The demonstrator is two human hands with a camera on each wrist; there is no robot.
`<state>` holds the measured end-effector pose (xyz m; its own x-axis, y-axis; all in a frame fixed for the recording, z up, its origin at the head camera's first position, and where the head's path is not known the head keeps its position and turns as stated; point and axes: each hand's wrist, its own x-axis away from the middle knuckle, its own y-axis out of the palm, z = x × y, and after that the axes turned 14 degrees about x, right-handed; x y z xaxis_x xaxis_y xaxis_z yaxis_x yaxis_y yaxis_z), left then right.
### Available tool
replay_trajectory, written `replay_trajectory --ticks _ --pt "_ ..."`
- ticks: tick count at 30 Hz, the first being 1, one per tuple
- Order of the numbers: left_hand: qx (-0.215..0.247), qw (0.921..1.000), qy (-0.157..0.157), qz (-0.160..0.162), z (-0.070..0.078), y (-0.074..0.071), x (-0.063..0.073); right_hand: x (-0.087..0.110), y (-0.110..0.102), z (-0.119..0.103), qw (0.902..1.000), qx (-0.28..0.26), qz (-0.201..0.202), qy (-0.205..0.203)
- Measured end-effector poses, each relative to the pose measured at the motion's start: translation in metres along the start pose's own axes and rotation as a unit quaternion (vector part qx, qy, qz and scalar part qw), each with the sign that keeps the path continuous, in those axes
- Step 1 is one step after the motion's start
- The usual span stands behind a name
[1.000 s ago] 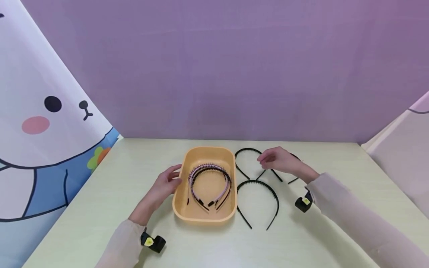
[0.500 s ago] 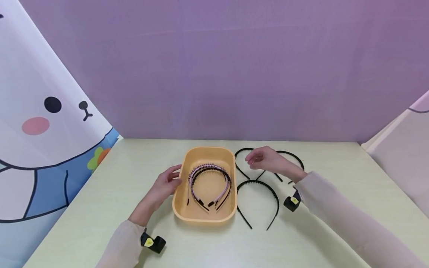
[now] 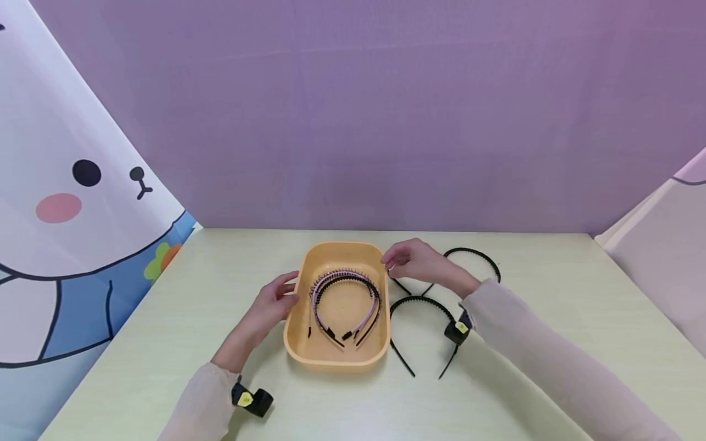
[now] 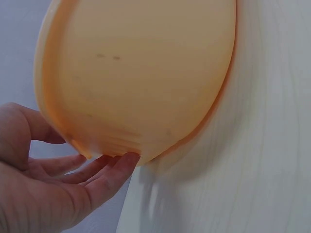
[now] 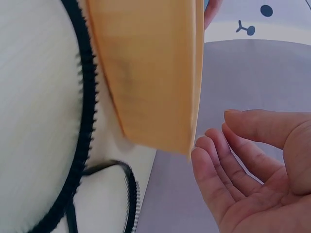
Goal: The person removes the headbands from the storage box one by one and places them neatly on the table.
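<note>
An orange plastic bin (image 3: 292, 343) sits mid-table with several headbands (image 3: 346, 278), black and light purple, lying in it. My left hand (image 3: 271, 303) rests its fingertips against the bin's left side. In the left wrist view its relaxed fingers (image 4: 116, 177) touch the outer wall, the thumb close to the rim. My right hand (image 3: 416, 260) hovers near the bin's right rim, fingers loosely bent and holding nothing; the right wrist view shows a gap between its thumb and fingers. Below it a black toothed headband (image 3: 425, 299) lies on the table. The right hand hides part of another headband behind.
A third black headband (image 3: 474, 251) lies further right, partly covered by the right arm. The pale table (image 3: 220, 257) ends at a purple cloth backdrop (image 3: 353, 122). A cartoon-print cloth (image 3: 66, 257) hangs at the left, a pale one at the right.
My right hand has moved left, from over the headbands to the bin's right rim. The left hand, the bin and the headbands have stayed in place.
</note>
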<state>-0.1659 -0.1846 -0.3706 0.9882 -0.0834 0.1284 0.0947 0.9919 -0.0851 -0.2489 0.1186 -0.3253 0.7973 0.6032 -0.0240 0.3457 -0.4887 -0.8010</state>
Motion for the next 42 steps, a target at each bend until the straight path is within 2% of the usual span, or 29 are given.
replay_trajectory --ticks 11,21,34,42 --pt "-0.003 1.0000 0.001 -0.002 0.000 -0.001 0.001 -0.016 0.013 -0.013 0.9998 0.001 -0.004 -0.020" --pt "0.004 1.0000 0.006 -0.002 -0.002 -0.002 0.000 -0.033 0.021 -0.019 0.9994 -0.025 -0.006 -0.023" --pt "0.013 0.9999 0.007 -0.007 -0.003 -0.002 -0.001 -0.049 0.034 -0.021 0.9992 0.008 -0.038 -0.012" --pt "0.018 0.9998 0.009 -0.008 -0.003 -0.003 -0.001 -0.059 0.038 -0.025 0.9970 0.049 -0.057 -0.017"
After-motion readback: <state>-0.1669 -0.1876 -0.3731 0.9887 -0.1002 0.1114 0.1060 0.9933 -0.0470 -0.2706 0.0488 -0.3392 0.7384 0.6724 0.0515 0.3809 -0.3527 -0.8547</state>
